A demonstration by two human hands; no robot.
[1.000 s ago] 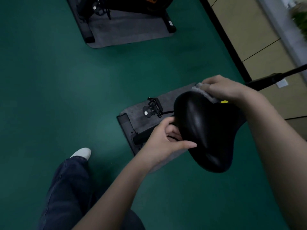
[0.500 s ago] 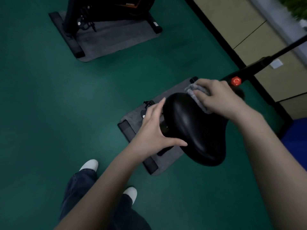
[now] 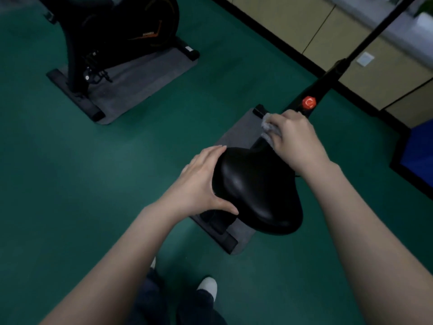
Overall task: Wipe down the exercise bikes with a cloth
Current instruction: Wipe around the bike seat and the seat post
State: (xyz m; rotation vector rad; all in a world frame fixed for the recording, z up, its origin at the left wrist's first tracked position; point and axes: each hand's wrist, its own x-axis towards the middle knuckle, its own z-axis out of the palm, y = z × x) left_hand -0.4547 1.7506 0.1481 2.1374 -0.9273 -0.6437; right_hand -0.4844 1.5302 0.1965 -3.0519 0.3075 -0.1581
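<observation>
Gym room: exercise bikes (image 3: 112,41) on floor mats (image 3: 145,78).

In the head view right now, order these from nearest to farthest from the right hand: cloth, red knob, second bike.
1. Cloth: gripped in the right hand, at the saddle's nose.
2. Red knob: just beyond, on the frame.
3. Second bike: far left, on its own mat.

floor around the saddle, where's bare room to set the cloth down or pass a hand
Bare green floor lies left of the saddle, between the far bike's mat and the shoes. Another strip runs right of the saddle toward the wall. At the saddle it is crowded: left hand, right hand with cloth, frame bar.
</observation>
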